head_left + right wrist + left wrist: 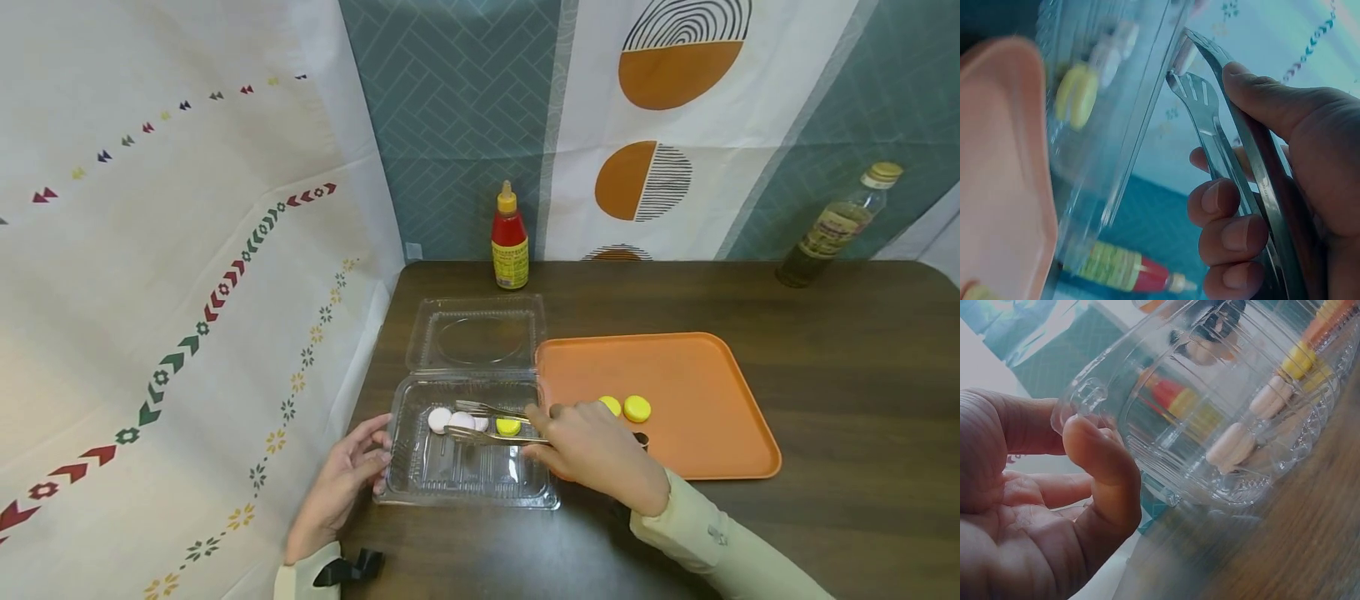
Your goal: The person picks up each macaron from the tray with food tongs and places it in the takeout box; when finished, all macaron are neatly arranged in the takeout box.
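Observation:
My left hand pinches the left rim of a clear plastic clamshell container; the left wrist view shows the thumb and a finger on that rim. My right hand grips metal tongs that reach over the container from the right. Between the tong tips in the right wrist view is a pale pink macaron. Inside the container lie more pale macarons and a yellow macaron. The tongs partly cover these in the head view.
An orange tray stands right of the container, with two yellow macarons visible on it. The container's lid lies folded back. Behind it stands a red sauce bottle. A glass bottle is at the back right.

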Available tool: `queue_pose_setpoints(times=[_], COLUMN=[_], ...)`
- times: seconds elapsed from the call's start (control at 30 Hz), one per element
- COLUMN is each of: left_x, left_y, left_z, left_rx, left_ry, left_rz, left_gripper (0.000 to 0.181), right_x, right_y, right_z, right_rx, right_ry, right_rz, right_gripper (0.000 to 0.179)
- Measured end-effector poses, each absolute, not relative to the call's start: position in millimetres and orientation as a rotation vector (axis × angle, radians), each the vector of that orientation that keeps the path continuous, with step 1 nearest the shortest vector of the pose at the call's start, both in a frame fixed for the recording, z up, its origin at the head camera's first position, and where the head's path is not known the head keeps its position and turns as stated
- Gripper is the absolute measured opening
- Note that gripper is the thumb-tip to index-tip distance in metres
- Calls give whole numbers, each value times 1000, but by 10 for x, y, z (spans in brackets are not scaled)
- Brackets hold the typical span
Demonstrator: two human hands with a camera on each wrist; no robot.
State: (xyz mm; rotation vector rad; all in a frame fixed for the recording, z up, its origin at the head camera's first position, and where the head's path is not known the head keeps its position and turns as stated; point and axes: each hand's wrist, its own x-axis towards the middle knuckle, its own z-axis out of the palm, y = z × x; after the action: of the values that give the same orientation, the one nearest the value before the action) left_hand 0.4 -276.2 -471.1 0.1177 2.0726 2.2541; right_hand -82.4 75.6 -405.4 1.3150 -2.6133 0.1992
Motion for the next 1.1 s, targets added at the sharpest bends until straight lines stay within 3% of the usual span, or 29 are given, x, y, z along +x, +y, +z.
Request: queue_pose_setpoints(times=[0.93, 1.1], left_x=[1, 5], left_y=[-2765, -2764], left_z=[-4726, -4733], left_rx=[76, 68], left_ry=[2108, 2106], left_rz=[2203, 2208], left_gripper=[56, 57], right_x=[-781, -786], right_y=[348, 346], right_z=[-4224, -4249], right_rx=[1507, 1515], right_ry=[-2592, -2593], right_rz=[135, 155], right_gripper=[40, 46])
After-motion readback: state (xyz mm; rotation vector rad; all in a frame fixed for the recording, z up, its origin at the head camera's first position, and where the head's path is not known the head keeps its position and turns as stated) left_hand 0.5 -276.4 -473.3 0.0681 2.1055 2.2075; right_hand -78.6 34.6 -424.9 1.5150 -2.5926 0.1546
